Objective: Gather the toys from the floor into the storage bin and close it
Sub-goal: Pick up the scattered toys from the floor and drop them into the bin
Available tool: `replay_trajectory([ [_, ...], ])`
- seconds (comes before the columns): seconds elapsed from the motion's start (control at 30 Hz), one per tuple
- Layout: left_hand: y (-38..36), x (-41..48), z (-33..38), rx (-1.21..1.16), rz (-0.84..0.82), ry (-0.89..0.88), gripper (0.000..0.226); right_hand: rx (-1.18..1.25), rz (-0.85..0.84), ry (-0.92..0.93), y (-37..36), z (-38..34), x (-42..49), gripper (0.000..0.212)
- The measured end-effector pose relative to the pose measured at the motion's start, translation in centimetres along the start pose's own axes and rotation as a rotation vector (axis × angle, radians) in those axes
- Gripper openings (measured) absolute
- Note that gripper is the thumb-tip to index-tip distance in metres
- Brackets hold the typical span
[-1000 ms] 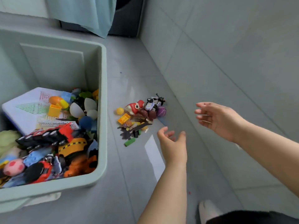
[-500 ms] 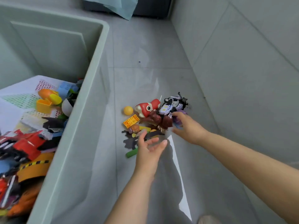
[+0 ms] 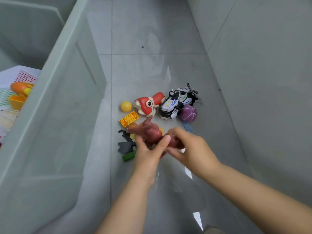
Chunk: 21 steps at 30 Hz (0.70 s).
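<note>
A small pile of toys lies on the grey floor beside the pale green storage bin. My left hand and my right hand both grip a dark red-brown toy figure at the near side of the pile. Beyond it lie a red fish-like toy, a yellow ball, an orange-yellow brick, a white toy motorcycle and a purple ball. Dark flat pieces and a green stick lie left of my left hand.
The bin's tall wall fills the left side, with orange toys and a white mesh board showing inside. A grey tiled wall rises close on the right, leaving a narrow strip of floor.
The view has dropped closer to the pile. Both hands came together from apart and took hold of the red-brown figure, lifting it toward me.
</note>
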<state>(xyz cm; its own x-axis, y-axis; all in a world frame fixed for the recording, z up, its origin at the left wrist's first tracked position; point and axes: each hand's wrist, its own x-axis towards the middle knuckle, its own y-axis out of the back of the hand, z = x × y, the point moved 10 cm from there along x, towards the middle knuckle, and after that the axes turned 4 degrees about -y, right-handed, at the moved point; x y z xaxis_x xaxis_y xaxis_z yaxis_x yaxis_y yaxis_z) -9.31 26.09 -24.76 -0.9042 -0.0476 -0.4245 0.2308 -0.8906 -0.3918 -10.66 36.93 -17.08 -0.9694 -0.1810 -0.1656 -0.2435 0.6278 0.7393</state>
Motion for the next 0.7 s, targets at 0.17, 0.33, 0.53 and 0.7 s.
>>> replay_trajectory([
  [0.17,5.8,-1.1,1.1,0.132,0.261,-0.085,0.042,0.124,-0.189,-0.091,-2.5,2.2,-0.7,0.042],
  [0.33,10.0,-2.8,1.3,0.265,0.315,-0.026,0.046,-0.314,-0.268,-0.099,-6.9,3.7,3.1,0.102],
  [0.53,10.6,-4.0,0.3,0.337,0.256,0.030,0.060,-0.469,-0.283,-0.048,-10.0,2.8,7.7,0.102],
  [0.7,10.6,-4.7,0.2,0.364,0.277,0.043,0.080,-0.565,-0.294,0.059,-11.7,1.1,8.3,0.096],
])
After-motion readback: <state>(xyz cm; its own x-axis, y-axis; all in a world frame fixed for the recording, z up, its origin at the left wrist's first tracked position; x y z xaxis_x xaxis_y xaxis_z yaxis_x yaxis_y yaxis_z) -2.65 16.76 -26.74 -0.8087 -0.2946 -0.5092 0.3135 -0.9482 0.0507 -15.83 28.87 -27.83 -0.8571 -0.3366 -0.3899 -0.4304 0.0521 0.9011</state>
